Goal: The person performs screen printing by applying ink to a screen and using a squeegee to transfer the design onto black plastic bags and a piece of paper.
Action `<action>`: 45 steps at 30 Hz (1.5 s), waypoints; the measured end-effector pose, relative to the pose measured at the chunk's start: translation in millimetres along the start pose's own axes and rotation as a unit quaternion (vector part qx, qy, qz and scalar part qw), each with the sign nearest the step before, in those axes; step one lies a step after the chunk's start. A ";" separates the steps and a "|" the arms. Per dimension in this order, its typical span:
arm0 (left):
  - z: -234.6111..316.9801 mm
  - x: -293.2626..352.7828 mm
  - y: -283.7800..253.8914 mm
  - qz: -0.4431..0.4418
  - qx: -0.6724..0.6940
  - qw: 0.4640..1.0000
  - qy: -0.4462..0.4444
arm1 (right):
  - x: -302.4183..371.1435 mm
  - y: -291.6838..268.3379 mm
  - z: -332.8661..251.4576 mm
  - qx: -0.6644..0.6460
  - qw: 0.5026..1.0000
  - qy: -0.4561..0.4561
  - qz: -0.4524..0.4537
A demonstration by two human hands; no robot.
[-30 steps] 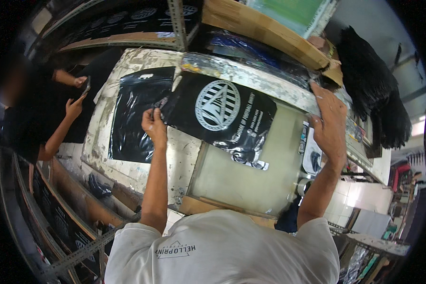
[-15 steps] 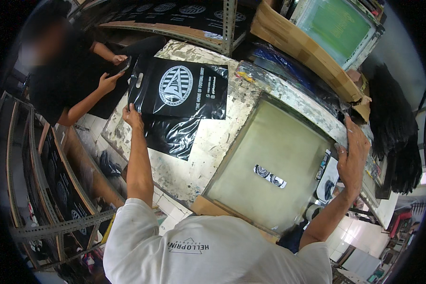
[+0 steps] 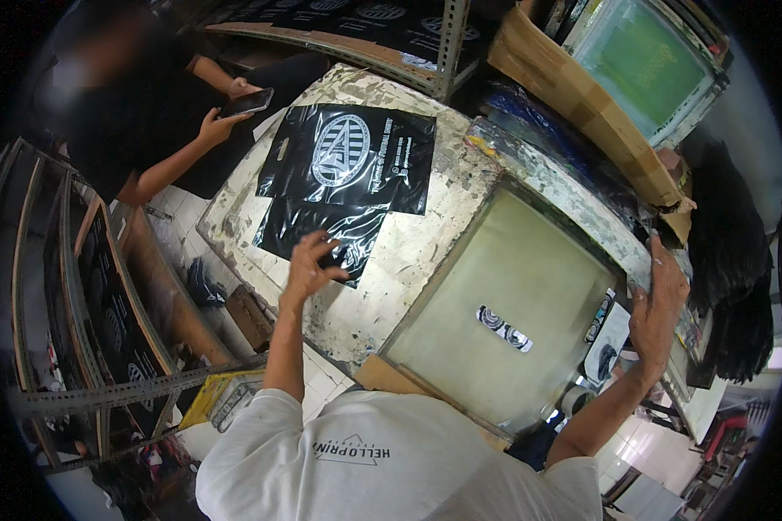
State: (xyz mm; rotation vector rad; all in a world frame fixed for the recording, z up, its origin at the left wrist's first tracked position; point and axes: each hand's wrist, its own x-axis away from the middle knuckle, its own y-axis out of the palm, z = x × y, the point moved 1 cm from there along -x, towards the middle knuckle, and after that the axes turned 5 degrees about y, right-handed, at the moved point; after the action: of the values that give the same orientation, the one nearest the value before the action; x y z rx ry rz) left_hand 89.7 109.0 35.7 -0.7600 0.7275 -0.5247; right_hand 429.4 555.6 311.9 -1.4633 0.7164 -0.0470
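A glossy black plastic bag (image 3: 404, 161) with a round white print lies on the paint-stained table (image 3: 317, 330), its cut-out handle toward the left. Partly beneath it, a second black bag (image 3: 352, 227) shows its shiny plain part. Over this lower bag's near edge is my left hand (image 3: 308, 269), fingers spread and curved, holding nothing. My right hand (image 3: 660, 313) rests at the end of the paint-spattered bar (image 3: 573, 204), fingers stretched along it. Between my hands lies a screen-printing frame (image 3: 434, 286) with a pale mesh and a small patterned strip (image 3: 504, 329) in its middle.
Across the table's left corner, another person holds a phone (image 3: 248, 102). Racks (image 3: 139, 382) with printed black sheets stand at the left. A cardboard piece (image 3: 582, 100) and a green screen (image 3: 647, 69) stand at the back right. A tape roll (image 3: 575, 399) sits by the frame's near right corner.
My left hand has let go of the printed bag's left edge and moved right and nearer, opening. The bag now lies flat. My right hand stays at the bar. The other person's phone has tilted.
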 end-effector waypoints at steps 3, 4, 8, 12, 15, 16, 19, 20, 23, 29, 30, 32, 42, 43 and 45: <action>24.1 23.2 11.0 -0.050 -0.028 0.998 -0.012 | 0.0 0.0 0.2 -0.002 1.000 -0.005 0.003; 25.9 24.2 14.3 -0.035 -0.008 0.999 -0.027 | -0.1 0.0 0.2 0.003 1.000 -0.003 0.001; 29.3 16.4 16.5 0.026 0.058 0.993 -0.100 | 0.0 -1.1 0.1 0.018 1.000 0.005 -0.003; 46.3 -14.6 14.9 0.075 0.064 0.994 -0.056 | 0.8 -1.1 0.1 -0.001 1.000 0.003 0.001; 75.0 -39.1 25.2 0.066 0.071 0.995 -0.027 | 1.8 -0.1 -0.5 0.000 1.000 0.001 0.010; 88.9 -46.6 33.7 0.060 0.080 0.995 -0.023 | 2.2 0.2 -0.9 0.001 1.000 0.003 0.011; 138.2 -71.3 67.5 0.008 0.118 0.992 -0.046 | 1.7 0.0 -1.7 -0.004 1.000 -0.002 0.015; 157.8 -79.5 82.8 -0.009 0.232 0.970 -0.077 | 1.6 -0.4 -2.1 0.000 1.000 -0.002 0.020; 210.0 -96.5 120.1 -0.104 0.584 0.793 -0.140 | 0.9 -1.4 -1.7 -0.006 1.000 0.013 0.004; 179.8 -105.3 124.1 -0.241 0.054 0.956 0.157 | 2.3 -1.7 0.4 -0.017 1.000 0.009 0.001; 164.9 -101.7 122.2 -0.291 -0.015 0.947 0.136 | 2.7 -1.1 0.6 -0.020 1.000 0.002 0.005; 141.2 -98.7 122.4 -0.358 -0.056 0.925 0.117 | 3.2 0.0 0.7 -0.020 1.000 0.005 0.013; 174.8 -138.6 227.4 -0.330 -0.022 0.914 0.235 | 2.0 -1.1 2.1 -0.054 0.998 0.010 0.023; 185.1 -143.1 240.2 -0.322 -0.024 0.916 0.237 | 1.9 -1.3 2.6 -0.050 0.998 0.009 0.024; 206.6 -151.2 264.1 -0.318 -0.013 0.914 0.253 | 1.4 -0.7 3.6 -0.046 0.999 0.010 0.025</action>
State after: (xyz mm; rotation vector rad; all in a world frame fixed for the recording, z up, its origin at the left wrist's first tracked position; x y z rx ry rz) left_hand 191.2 460.6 -2.4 -0.8947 0.9615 -1.3423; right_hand 432.5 558.1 311.8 -1.5338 0.7792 0.0096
